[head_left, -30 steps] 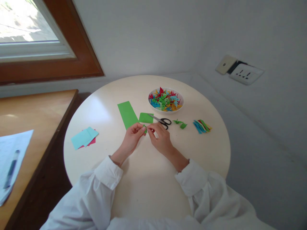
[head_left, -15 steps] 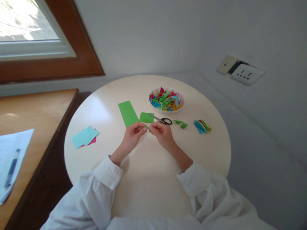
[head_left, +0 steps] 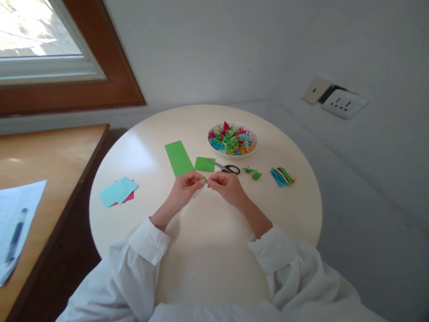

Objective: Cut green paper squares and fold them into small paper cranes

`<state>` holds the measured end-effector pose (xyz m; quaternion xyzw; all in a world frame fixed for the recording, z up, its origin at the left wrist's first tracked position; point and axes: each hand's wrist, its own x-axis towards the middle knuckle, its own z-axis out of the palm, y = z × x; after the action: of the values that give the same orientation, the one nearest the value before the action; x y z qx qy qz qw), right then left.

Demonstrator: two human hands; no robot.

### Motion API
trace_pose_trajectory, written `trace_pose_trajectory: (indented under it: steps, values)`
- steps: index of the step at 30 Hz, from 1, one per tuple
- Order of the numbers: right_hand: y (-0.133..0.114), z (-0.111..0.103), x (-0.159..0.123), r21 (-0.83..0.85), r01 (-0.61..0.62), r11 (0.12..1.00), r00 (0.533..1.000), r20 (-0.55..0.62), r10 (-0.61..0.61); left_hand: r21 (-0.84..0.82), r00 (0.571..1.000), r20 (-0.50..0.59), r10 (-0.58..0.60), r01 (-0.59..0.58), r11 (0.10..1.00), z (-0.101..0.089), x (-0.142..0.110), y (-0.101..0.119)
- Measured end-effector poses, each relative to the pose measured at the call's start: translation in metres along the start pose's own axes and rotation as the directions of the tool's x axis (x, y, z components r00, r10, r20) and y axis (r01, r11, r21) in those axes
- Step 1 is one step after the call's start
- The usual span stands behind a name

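Over the middle of a round white table (head_left: 208,259), a small folded paper (head_left: 203,180), green, is held between two hands. The left hand (head_left: 183,188) grips it between thumb and fingers; the right hand (head_left: 229,188), its fingertips drawn narrow, pinches the opposite edge. The exact folds are too small to tell. Just beyond the hands lie a long green sheet (head_left: 178,158), partly hidden by the left hand, and a green square (head_left: 204,164), overlapped by the blade tip of black-handled scissors (head_left: 228,168). Farther back, a white bowl (head_left: 234,157) contains many-coloured folded shapes (head_left: 231,141). To the right: two green folded pieces (head_left: 256,176), then a bundle of coloured strips (head_left: 283,177).
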<state>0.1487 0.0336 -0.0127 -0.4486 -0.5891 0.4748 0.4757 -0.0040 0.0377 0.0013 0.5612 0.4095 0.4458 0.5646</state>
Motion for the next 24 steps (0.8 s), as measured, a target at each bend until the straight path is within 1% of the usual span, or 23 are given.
trace_pose_trajectory:
  steps: [6, 13, 17, 24]
  values:
    - [0.0037, 0.0003, 0.0008, -0.002, 0.000, 1.000, 1.000, 0.001, 0.000, 0.012, 0.999, -0.031, 0.017, -0.016, 1.000, 0.0020, 0.0007, -0.0062]
    - [0.0020, 0.0018, 0.0018, 0.044, -0.046, 0.998, 0.999, 0.014, 0.045, -0.001, 0.999, -0.021, 0.032, -0.032, 0.999, 0.0041, -0.0003, -0.0071]
    - [-0.0008, 0.0017, 0.0024, 0.095, -0.088, 0.992, 0.996, 0.043, 0.084, 0.023, 0.999, -0.002, 0.054, -0.054, 0.998, 0.0038, -0.0006, -0.0095]
    - [-0.0049, 0.0020, 0.0023, 0.160, -0.171, 0.972, 0.983, 0.092, 0.158, 0.044, 0.999, 0.027, 0.046, -0.048, 0.998, 0.0048, -0.0019, -0.0092]
